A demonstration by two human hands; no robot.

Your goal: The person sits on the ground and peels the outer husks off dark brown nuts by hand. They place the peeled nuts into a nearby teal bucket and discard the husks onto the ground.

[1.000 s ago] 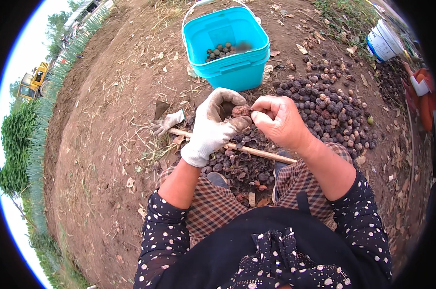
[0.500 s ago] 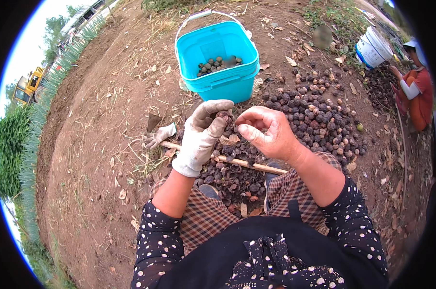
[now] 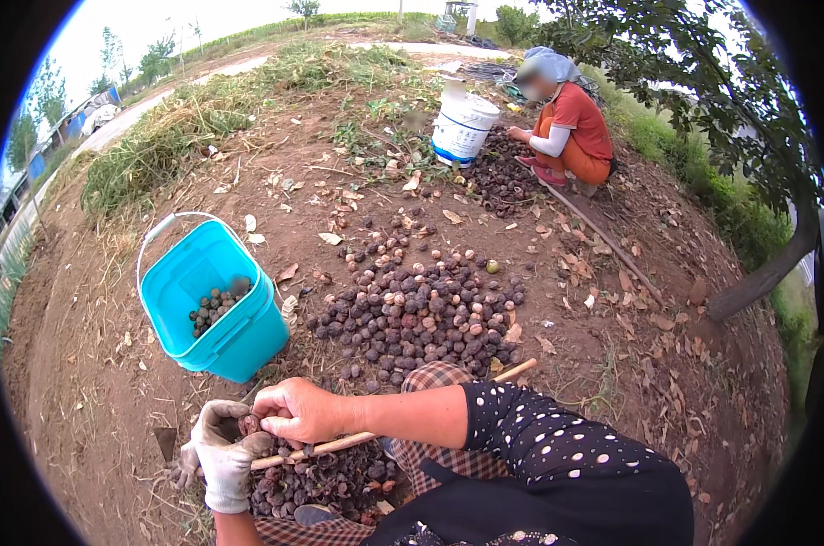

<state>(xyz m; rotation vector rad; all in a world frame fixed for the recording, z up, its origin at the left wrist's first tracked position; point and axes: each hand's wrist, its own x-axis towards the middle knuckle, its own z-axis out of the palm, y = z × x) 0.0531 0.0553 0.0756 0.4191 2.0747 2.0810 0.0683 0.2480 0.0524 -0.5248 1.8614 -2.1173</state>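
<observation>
My left hand point(image 3: 222, 450), in a soiled white glove, pinches a dark-husked walnut point(image 3: 249, 424) between thumb and fingers. Against the same nut, the bent bare fingers of my right hand point(image 3: 298, 408) are closed, partly covering it. Under my hands lies a heap of dark, peeled husks point(image 3: 325, 482), with a wooden stick point(image 3: 343, 443) across it. Ahead of me spreads a pile of walnuts point(image 3: 421, 314), many still blackened by husk. To its left stands a turquoise bucket point(image 3: 257, 341) with some walnuts point(image 3: 217, 308) in the bottom.
A co-worker point(image 3: 571, 132) in a red shirt squats at the far right by a white bucket point(image 3: 464, 127) and another dark heap point(image 3: 507, 177). A long pole point(image 3: 603, 235) lies on the soil near a tree trunk point(image 3: 767, 264). Dry weeds point(image 3: 171, 150) are piled far left.
My view has swung to the right, bringing the co-worker and tree further in. My right hand's fingers, apart from the walnut before, have come onto it; my left hand kept its hold.
</observation>
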